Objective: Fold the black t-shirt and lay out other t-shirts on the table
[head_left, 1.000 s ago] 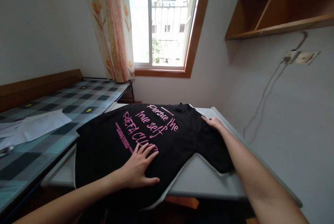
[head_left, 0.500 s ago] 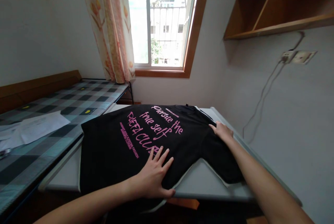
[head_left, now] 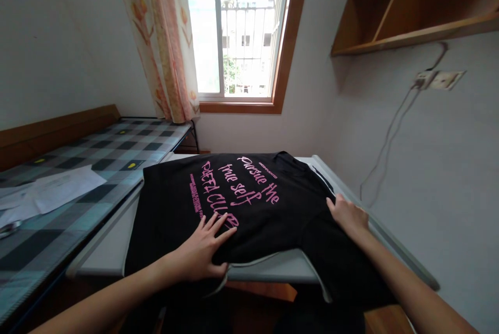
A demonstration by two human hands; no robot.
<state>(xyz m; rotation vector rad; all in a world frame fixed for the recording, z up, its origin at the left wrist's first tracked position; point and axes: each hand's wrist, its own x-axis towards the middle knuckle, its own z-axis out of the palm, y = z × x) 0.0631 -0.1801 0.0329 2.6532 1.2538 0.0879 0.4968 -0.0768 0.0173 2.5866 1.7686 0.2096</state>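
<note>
A black T-shirt [head_left: 249, 204] with pink lettering lay spread, print side up, across a grey table [head_left: 268, 271] in the lower centre of the frame, its collar toward the window [head_left: 237, 27] and its hem draped over the near edge. The left hand [head_left: 200, 251] rested flat on the cloth at lower centre, fingers spread and loose, pressing just below the lettering near the table's front edge and gripping nothing. The right hand [head_left: 349, 214], at centre right, lay palm down with relaxed fingers on the shirt where body meets sleeve; no cloth was pinched there either, though its fingertips were partly hidden. The near sleeve hung off the table at lower right, beside the right forearm. As a judgement, the work looked early: the shirt was laid out and largely smooth, no fold showed in the body, and both sleeves lay unfolded, so all of the folding seemed left to do. To the left stood a bed [head_left: 78, 168] under a checked cover with white paper [head_left: 50, 194] on it; a curtain [head_left: 163, 43] hung at upper centre, a wooden shelf [head_left: 413, 12] at upper right, and a socket [head_left: 438, 80] with a trailing cable below it.
</note>
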